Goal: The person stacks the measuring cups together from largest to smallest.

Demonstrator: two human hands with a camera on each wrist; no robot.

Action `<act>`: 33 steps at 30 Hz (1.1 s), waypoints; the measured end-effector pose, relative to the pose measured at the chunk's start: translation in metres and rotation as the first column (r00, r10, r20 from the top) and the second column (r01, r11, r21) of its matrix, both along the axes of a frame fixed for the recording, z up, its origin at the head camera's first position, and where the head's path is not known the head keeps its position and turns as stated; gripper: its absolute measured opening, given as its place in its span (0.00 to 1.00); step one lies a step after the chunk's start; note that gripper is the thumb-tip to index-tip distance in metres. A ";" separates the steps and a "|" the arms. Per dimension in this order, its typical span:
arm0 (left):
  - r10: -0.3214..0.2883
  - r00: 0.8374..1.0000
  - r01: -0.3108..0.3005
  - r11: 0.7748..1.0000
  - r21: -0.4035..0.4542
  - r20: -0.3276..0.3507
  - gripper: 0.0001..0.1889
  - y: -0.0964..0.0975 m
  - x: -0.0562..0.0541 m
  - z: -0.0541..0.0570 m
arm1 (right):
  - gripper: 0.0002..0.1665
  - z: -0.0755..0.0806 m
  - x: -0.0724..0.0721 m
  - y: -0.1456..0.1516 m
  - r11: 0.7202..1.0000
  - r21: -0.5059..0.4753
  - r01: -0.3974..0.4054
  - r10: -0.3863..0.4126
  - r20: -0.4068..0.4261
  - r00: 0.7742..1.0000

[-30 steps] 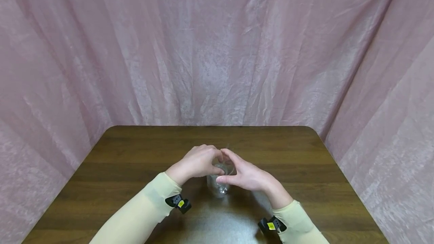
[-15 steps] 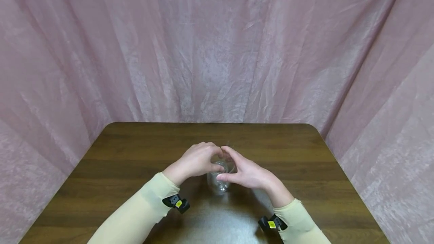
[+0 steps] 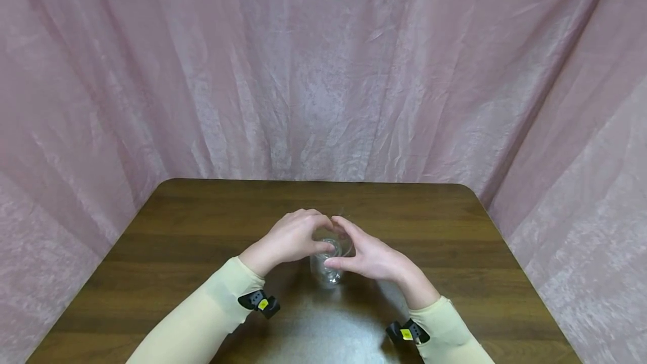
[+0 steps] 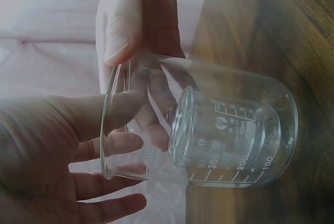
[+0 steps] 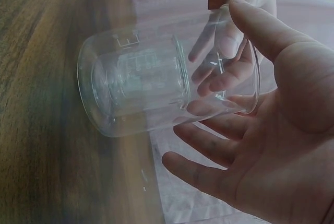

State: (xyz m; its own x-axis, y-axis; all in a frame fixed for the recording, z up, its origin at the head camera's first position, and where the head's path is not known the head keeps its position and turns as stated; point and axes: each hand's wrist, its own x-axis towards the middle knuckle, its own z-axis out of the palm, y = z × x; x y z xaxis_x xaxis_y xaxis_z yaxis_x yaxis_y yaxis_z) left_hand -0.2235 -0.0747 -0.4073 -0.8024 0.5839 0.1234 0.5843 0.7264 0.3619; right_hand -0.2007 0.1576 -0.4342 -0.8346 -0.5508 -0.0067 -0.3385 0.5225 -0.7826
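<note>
A large clear glass beaker (image 4: 229,70) with white measuring marks stands on the table, mouth up. Inside it rests a smaller 50 ml glass beaker (image 4: 224,130). My right hand (image 3: 379,260) holds the large beaker near its rim: the thumb touches the rim, and the fingers reach along the far side. At the mouth, my left hand (image 3: 293,237) has its thumb over the opening, apparently inside the rim, and its fingers extended loosely behind the glass. In the head view the fingertips of both hands come close together and partly cover the beakers.
The brown wooden table (image 3: 202,206) has rounded far corners. Pink velvety curtains (image 3: 323,72) hang behind it and along both sides. A black wrist camera on a strap (image 3: 260,302) sits at the left sleeve, and another wrist camera (image 3: 406,331) at the right.
Hands and beakers keep nearly the same pose throughout. The head view has shifted slightly, with the table's far edge a little higher in it.
</note>
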 end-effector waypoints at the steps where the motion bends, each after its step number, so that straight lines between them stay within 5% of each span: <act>1: 0.000 1.000 0.000 1.000 0.001 0.003 0.20 0.000 0.001 0.000 | 0.60 0.000 0.000 0.000 1.000 0.000 -0.002 0.002 0.000 1.000; 11: 0.012 1.000 -0.012 0.999 0.030 -0.007 0.22 -0.002 0.006 0.001 | 0.62 -0.001 0.004 0.006 1.000 -0.023 0.004 -0.004 0.000 1.000; 33: 0.119 0.984 -0.108 0.990 0.089 -0.131 0.22 -0.022 0.021 0.005 | 0.61 0.001 0.016 0.022 0.972 0.163 0.168 -0.140 -0.170 0.975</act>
